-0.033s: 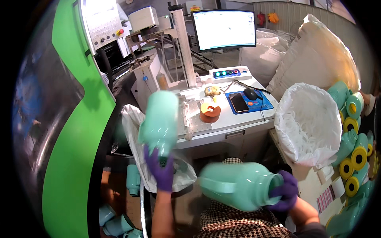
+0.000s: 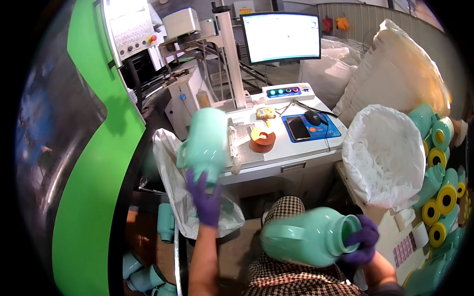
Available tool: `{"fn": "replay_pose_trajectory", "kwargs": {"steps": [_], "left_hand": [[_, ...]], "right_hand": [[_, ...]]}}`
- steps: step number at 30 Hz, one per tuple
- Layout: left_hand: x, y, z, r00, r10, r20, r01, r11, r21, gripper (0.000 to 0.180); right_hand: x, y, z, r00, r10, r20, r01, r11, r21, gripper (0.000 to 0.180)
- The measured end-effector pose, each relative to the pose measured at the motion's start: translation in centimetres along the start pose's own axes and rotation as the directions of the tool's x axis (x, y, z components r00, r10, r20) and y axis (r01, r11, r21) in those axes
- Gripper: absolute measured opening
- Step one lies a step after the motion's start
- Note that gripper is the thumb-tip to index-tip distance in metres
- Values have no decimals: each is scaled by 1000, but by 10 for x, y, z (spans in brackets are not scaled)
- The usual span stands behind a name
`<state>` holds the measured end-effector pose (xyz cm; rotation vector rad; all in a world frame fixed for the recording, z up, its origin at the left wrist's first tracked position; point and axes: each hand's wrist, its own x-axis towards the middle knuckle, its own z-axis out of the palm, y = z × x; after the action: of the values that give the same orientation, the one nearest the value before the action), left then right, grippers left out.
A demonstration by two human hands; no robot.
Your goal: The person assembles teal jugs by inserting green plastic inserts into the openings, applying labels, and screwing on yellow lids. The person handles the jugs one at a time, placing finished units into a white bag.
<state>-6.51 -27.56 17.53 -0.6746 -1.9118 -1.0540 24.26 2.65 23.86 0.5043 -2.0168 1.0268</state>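
My left hand (image 2: 205, 200), in a purple glove, closes round the neck of a teal plastic jug (image 2: 207, 135). That jug is held bottom up, its handle toward the left, slightly blurred. Over my lap, my right hand (image 2: 363, 240), also gloved in purple, grips a second teal jug (image 2: 301, 237) at its open mouth, some fingers over the rim. This one lies nearly on its side with the mouth to the right and the handle facing up and left.
A white-lined bin (image 2: 217, 217) stands below my left hand. Ahead is a white workbench (image 2: 296, 155) with a monitor (image 2: 281, 37), phone and mouse. To the right are a bag of translucent rings (image 2: 377, 158) and several teal jugs with yellow ends (image 2: 447, 195). A green machine panel (image 2: 89, 197) borders the left.
Both jugs have shifted a little to the right, each still held. The left one has also risen slightly, and more of my checked knee shows beside the right one.
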Motion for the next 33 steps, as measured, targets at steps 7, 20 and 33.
{"fn": "replay_pose_trajectory", "kwargs": {"steps": [7, 20, 33], "left_hand": [[46, -35, 106, 997, -44, 69, 40, 997, 58, 62], [54, 15, 89, 993, -102, 67, 74, 940, 333, 78], [-19, 229, 64, 165, 598, 785, 203, 758, -620, 63]], "right_hand": [[-69, -16, -58, 849, 507, -150, -503, 862, 70, 35], [-17, 4, -5, 800, 599, 20, -594, 798, -103, 28], [-147, -75, -77, 671, 739, -67, -739, 673, 23, 33]]}}
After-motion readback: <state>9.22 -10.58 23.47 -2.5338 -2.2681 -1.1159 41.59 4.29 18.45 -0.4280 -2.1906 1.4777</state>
